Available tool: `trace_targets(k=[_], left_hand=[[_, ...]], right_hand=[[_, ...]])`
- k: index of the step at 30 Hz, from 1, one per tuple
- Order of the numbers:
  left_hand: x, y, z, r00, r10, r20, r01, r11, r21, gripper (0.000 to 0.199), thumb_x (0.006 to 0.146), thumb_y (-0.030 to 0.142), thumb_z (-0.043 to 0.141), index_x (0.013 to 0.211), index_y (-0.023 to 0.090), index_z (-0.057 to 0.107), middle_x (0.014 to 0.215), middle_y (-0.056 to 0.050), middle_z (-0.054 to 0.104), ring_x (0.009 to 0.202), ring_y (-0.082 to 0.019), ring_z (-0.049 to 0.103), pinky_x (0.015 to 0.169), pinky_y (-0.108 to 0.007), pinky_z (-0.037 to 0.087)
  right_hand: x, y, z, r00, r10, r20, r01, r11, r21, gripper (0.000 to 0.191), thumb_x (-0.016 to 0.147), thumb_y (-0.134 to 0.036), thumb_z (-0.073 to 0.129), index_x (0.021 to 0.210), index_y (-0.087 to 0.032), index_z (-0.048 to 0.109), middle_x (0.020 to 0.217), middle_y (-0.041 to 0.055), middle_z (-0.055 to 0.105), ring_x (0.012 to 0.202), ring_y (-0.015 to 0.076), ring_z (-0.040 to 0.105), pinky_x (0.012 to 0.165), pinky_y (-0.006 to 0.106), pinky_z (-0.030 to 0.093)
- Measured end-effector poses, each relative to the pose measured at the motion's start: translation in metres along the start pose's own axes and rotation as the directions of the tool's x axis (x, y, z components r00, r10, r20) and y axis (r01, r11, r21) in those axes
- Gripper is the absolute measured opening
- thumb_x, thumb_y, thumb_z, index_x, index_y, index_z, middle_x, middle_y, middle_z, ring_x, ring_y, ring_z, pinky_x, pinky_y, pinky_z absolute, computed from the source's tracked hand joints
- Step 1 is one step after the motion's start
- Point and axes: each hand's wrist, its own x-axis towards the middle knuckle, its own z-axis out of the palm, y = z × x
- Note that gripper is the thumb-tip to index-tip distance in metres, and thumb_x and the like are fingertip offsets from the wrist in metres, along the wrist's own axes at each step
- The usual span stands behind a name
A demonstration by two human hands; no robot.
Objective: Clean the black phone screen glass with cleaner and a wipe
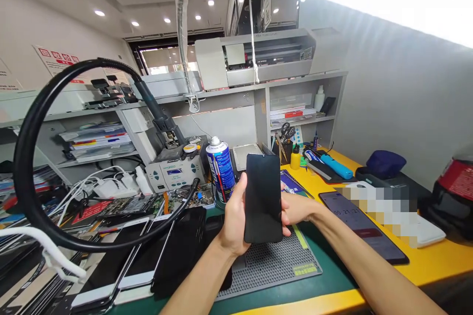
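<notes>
A black smartphone (263, 199) with a dark screen is held upright above the bench, its face toward me. My left hand (235, 214) grips its left edge, the thumb along the side. At the right edge, my right hand (293, 208) has its fingers curled against the phone, some of them hidden behind it. Below lies a grey perforated work mat (273, 266) on a green mat (310, 283). Just behind my left hand stands a blue spray can (220, 165) with a white cap.
Several phone screens (138, 251) lie at the left under a looping black hose (22, 157). A rework station (173, 170) stands behind them. Another phone (364, 226) showing a timer rests at the right, near a yellow bottle (295, 158) and a light-blue tool (336, 166).
</notes>
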Motion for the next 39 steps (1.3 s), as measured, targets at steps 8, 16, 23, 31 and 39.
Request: trace_targets(k=[8,16,23,31,39], left_hand=[[-0.002,-0.007,-0.001,0.98,0.188,-0.071,-0.171,0.965,0.197,0.072,0.086,0.073,0.044,0.108,0.009,0.067,0.091,-0.015,0.07,0.076,-0.022,0.068,0.072,-0.037,0.058],[0.008,0.002,-0.011,0.792,0.557,-0.25,-0.388,0.776,0.497,0.053,0.086,0.059,0.061,0.11,0.013,0.066,0.09,-0.009,0.071,0.075,-0.018,0.068,0.071,-0.032,0.057],[0.001,0.01,0.001,0.616,0.731,-0.293,-0.318,0.571,0.757,0.04,0.079,0.051,0.072,0.098,0.017,0.071,0.097,-0.006,0.073,0.09,-0.019,0.068,0.083,-0.03,0.051],[0.009,0.006,0.008,0.562,0.78,-0.273,-0.183,0.44,0.879,0.045,0.074,0.06,0.072,0.088,0.018,0.07,0.09,-0.006,0.073,0.084,-0.02,0.067,0.077,-0.031,0.047],[0.004,0.013,0.011,0.701,0.671,-0.244,-0.194,0.507,0.84,0.044,0.085,0.059,0.061,0.093,0.016,0.065,0.086,-0.005,0.071,0.049,-0.012,0.061,0.045,-0.025,0.047]], right_hand=[[0.007,0.002,0.002,0.974,-0.01,-0.225,0.067,0.967,0.247,0.025,0.097,-0.034,0.058,0.111,-0.014,0.061,0.098,0.0043,0.066,0.074,0.0136,0.065,0.064,0.029,0.057],[-0.004,-0.024,-0.017,0.865,-0.022,-0.501,0.246,0.889,0.386,0.033,0.09,-0.041,0.065,0.104,-0.011,0.068,0.085,0.0072,0.072,0.071,0.0151,0.069,0.068,0.029,0.056],[-0.023,-0.04,-0.022,0.95,-0.083,-0.302,0.218,0.868,0.446,0.062,0.069,-0.043,0.083,0.12,-0.012,0.067,0.11,0.014,0.072,0.102,0.0273,0.068,0.093,0.039,0.052],[-0.012,-0.049,0.003,0.965,-0.11,-0.237,0.227,0.801,0.554,0.023,0.07,-0.029,0.076,0.092,-0.025,0.07,0.102,0.0014,0.071,0.103,0.022,0.062,0.093,0.029,0.047],[-0.009,-0.028,-0.002,0.964,-0.149,-0.219,0.261,0.666,0.699,0.057,0.061,-0.058,0.066,0.104,-0.022,0.058,0.087,0.0067,0.069,0.077,0.0268,0.065,0.075,0.041,0.051]])
